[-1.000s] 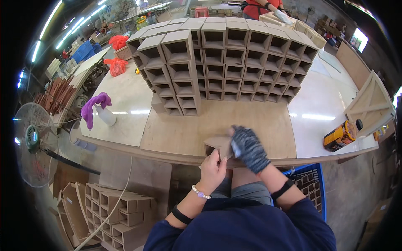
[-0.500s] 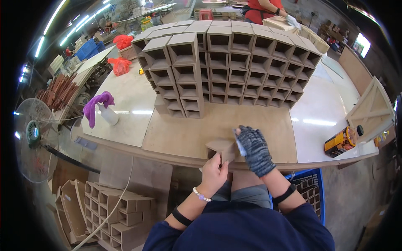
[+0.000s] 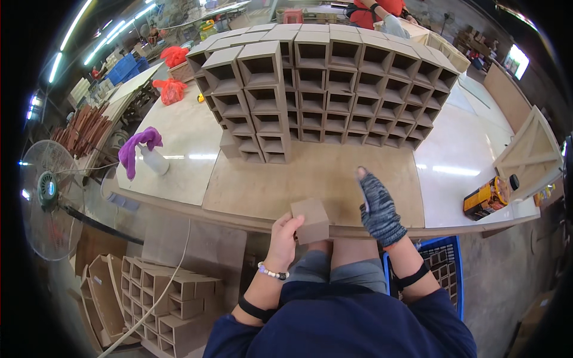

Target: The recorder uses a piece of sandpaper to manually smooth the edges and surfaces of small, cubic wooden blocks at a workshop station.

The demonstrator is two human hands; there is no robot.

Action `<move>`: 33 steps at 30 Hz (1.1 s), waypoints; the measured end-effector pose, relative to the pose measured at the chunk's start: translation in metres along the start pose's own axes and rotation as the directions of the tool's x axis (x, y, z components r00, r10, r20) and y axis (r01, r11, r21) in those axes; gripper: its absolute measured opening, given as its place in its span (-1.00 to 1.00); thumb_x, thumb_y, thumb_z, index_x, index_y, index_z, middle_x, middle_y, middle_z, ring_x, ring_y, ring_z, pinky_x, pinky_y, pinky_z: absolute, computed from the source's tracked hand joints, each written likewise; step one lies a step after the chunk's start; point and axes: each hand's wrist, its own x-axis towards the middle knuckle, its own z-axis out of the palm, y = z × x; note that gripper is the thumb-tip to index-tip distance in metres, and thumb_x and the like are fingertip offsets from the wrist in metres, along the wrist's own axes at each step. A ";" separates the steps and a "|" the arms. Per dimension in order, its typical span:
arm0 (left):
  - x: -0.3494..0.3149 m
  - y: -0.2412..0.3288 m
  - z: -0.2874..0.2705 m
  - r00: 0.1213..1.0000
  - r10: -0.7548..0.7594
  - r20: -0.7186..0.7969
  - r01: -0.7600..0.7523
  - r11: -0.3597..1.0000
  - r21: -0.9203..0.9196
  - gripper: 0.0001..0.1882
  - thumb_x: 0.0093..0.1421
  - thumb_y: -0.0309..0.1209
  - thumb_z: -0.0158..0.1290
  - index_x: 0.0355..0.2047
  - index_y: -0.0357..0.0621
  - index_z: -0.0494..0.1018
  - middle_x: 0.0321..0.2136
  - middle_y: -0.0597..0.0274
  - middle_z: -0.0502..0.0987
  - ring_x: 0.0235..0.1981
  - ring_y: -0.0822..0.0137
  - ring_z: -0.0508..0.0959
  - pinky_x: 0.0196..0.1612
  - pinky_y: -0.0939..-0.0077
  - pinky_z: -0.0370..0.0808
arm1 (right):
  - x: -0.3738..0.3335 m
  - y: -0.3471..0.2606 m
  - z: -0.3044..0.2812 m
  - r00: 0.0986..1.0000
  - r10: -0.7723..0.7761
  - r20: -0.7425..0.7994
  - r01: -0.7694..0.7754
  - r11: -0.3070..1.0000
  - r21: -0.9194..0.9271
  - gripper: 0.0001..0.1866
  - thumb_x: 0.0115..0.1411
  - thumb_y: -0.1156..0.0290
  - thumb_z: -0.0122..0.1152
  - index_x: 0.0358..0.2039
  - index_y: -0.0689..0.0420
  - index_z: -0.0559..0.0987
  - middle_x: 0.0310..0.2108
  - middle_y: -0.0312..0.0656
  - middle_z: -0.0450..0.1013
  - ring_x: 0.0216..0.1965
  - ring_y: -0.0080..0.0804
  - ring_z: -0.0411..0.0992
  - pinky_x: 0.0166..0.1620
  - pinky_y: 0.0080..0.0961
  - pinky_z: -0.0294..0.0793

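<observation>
My left hand (image 3: pixel 283 240) grips a small brown square box (image 3: pixel 311 222) by its left side, thumb on top. The box is held over the table's front edge, its closed faces toward me. To its right, apart from it, is my right hand (image 3: pixel 380 212) in a dark grey knit glove with a bare fingertip showing. Along that hand's left side runs the narrow edge of a thin pale sheet (image 3: pixel 364 197); the rest is hidden by the glove. Beyond both hands, open-fronted brown boxes (image 3: pixel 310 101) of the same kind are stacked in rows on the wooden table (image 3: pixel 256 188).
A white bottle (image 3: pixel 155 161) with a purple cloth (image 3: pixel 131 152) stands left; a black-and-yellow jar (image 3: pixel 486 200) lies right. Below are more boxes (image 3: pixel 170 298), a blue crate (image 3: pixel 458 268) and a fan (image 3: pixel 48 197). A co-worker (image 3: pixel 382 12) is behind the stack.
The box has been turned, so its open side no longer faces me. My right hand has moved right, away from the box. The co-worker's gloved hand has shifted left.
</observation>
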 end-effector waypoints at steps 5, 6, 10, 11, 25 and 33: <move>0.000 -0.003 -0.014 0.988 -0.012 0.155 0.020 0.999 -0.050 -0.79 0.19 -0.43 -0.13 -0.20 -0.25 0.38 -0.31 0.31 0.47 -0.29 0.54 0.42 -0.19 0.68 0.31 | 0.003 -0.047 -0.011 0.910 -0.290 0.295 0.277 0.957 0.084 -0.51 -0.08 0.54 0.10 -0.05 0.03 0.39 -0.02 -0.11 0.32 0.02 -0.17 0.28 0.13 -0.24 0.16; -0.001 -0.001 -0.012 0.985 0.003 0.172 0.016 0.993 -0.113 -0.77 0.19 -0.44 -0.14 -0.17 -0.26 0.35 -0.28 0.30 0.46 -0.25 0.54 0.42 -0.16 0.69 0.30 | -0.001 -0.046 -0.009 0.886 -0.343 0.312 0.354 0.935 0.022 -0.57 -0.05 0.46 0.08 -0.08 -0.01 0.41 -0.04 -0.15 0.34 0.00 -0.19 0.30 0.12 -0.22 0.16; -0.013 0.011 0.005 0.969 -0.032 0.246 0.019 0.998 0.056 -0.75 0.22 -0.44 -0.17 -0.12 -0.26 0.30 -0.25 0.30 0.44 -0.23 0.56 0.39 -0.15 0.69 0.31 | 0.010 -0.012 0.002 0.930 -0.184 0.317 0.249 0.952 -0.178 -0.64 0.02 0.39 0.03 -0.10 -0.07 0.42 -0.09 -0.19 0.38 -0.02 -0.21 0.31 0.12 -0.20 0.12; -0.018 0.011 0.008 0.964 -0.032 0.265 0.018 0.998 0.054 -0.75 0.23 -0.42 -0.18 -0.13 -0.27 0.31 -0.24 0.29 0.44 -0.22 0.57 0.39 -0.13 0.68 0.30 | 0.013 -0.001 0.003 0.932 -0.126 0.339 0.228 0.932 -0.280 -0.60 0.02 0.42 0.01 -0.06 -0.03 0.40 -0.07 -0.18 0.37 -0.01 -0.21 0.31 0.12 -0.21 0.11; -0.020 -0.013 0.023 0.854 0.420 0.306 -0.519 0.664 0.538 -0.74 0.11 -0.57 -0.07 -0.16 -0.33 0.29 -0.43 0.11 0.44 -0.41 0.27 0.47 -0.41 0.47 0.41 | -0.003 -0.031 0.005 0.971 -0.102 0.215 0.156 0.954 -0.255 -0.52 0.05 0.46 -0.06 0.05 0.11 0.29 0.01 -0.08 0.28 0.04 -0.12 0.24 0.12 -0.15 0.11; -0.012 -0.007 0.032 0.623 0.673 0.399 -0.672 0.199 0.713 -0.84 -0.02 -0.60 -0.01 -0.39 -0.31 0.30 -0.58 0.00 0.35 -0.55 0.01 0.35 -0.50 0.27 0.29 | 0.002 -0.063 0.003 0.971 -0.193 0.141 0.202 0.978 -0.048 -0.49 0.02 0.46 -0.01 0.06 0.10 0.29 0.00 0.02 0.28 0.04 -0.09 0.25 0.14 -0.16 0.11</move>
